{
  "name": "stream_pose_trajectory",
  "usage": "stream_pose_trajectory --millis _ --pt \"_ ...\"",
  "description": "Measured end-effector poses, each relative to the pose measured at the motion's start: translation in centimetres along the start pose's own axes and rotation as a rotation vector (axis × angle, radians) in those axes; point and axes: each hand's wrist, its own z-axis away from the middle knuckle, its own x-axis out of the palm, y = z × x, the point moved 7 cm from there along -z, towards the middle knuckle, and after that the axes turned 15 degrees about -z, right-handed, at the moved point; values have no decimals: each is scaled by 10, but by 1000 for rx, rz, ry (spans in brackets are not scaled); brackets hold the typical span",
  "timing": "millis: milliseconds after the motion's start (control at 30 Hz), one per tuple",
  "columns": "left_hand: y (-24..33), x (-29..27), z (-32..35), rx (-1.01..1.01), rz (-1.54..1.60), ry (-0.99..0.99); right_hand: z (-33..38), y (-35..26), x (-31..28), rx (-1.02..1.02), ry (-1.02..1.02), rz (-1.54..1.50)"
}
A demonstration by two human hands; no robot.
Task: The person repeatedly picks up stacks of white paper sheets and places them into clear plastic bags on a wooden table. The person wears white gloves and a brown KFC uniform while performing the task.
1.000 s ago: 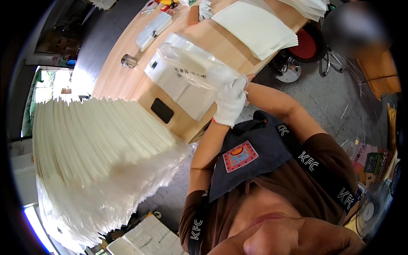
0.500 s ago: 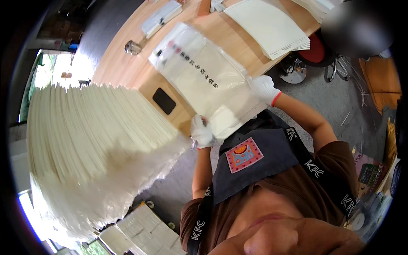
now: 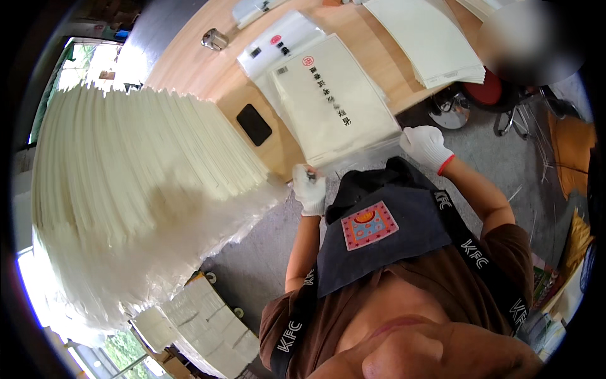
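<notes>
A clear plastic bag holding a cream sheet pack (image 3: 334, 104) lies flat on the wooden table (image 3: 196, 69), on top of other such bags. My left hand (image 3: 309, 188), in a white glove, pinches the bag's near left corner at the table edge. My right hand (image 3: 424, 144), also gloved, grips the bag's near right corner. A dark apron with a coloured patch hangs below my hands.
A tall fanned stack of cream sheets (image 3: 139, 189) fills the left. A black phone (image 3: 254, 124) lies on the table beside it. Another cream stack (image 3: 429, 38) sits at the far right, a small metal object (image 3: 214, 39) far left. A red stool (image 3: 489, 95) stands behind the table.
The bag was held up and tilted a second ago; it has come down flat onto the table, and both hands have slid to its near corners.
</notes>
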Motion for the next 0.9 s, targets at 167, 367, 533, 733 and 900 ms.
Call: stream_pose_trajectory --millis 167,367,533,733,900 --pt "-65 47 73 -22 250 -181 53 31 44 330 -430 -191" --pt "-80 87 36 -565 543 -507 10 85 83 638 -75 -1325" --pt "45 -50 -74 -98 424 -368 -17 5 137 370 -246 -2203" --pt "164 -274 -110 318 55 -61 -95 -106 18 57 -511 -2145" --pt "139 -453 -91 243 -91 762 -183 -186 -177 -355 -217 -1935"
